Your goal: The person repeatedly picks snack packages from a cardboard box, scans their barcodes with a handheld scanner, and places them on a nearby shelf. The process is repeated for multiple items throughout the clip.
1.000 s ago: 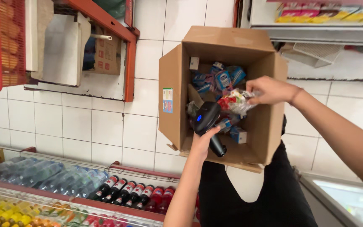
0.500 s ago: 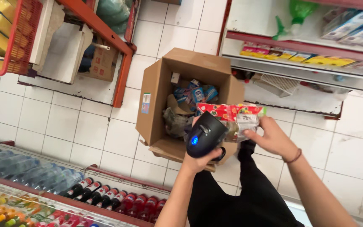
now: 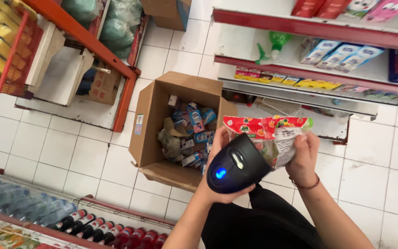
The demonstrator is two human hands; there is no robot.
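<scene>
My left hand (image 3: 217,189) grips a black handheld scanner (image 3: 236,165) with a blue light lit on its back. Its head points at a clear snack packet with a red top (image 3: 272,136), which my right hand (image 3: 302,157) holds by its right side. Both hands are raised just right of an open cardboard box (image 3: 155,120) on the white tiled floor. Inside the box lie several small blue and mixed packets (image 3: 192,133).
A red-framed shelf (image 3: 93,50) with cartons and green bags stands at the upper left. White shelves with a red edge (image 3: 309,27) at the right carry boxed goods. Rows of bottles (image 3: 88,228) lie along the bottom left. My dark trousers (image 3: 263,221) fill the bottom middle.
My right hand has lifted the red-topped packet out of the box. The scanner has come up against it. The view has shifted, so the box sits further left and lower.
</scene>
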